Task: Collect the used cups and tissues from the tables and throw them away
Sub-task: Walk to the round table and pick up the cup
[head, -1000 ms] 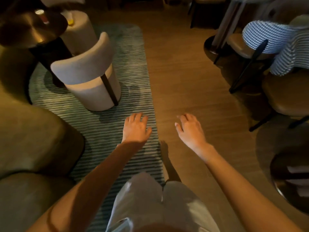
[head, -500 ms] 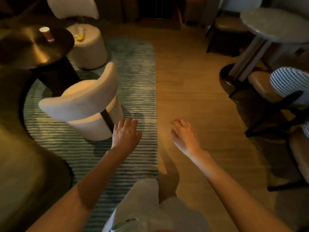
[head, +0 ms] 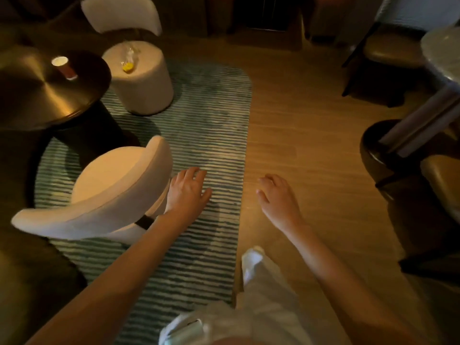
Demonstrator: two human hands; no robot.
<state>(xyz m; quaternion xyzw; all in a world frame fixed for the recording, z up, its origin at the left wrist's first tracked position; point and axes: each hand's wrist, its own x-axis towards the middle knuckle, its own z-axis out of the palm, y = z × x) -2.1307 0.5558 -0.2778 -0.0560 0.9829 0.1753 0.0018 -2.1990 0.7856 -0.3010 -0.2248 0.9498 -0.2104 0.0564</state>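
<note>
Upper left, the cup [head: 64, 67] sits dim on the table [head: 32, 95]; left hand [head: 187, 192] and right hand [head: 280, 202] hang spread, empty.

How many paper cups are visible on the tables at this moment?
1. A red paper cup stands upright on the round dark table at the upper left. The pale table at the right edge is mostly out of view, so others may be hidden.

No text, label, brand, number or sign can be read anywhere in the dim scene.
</note>
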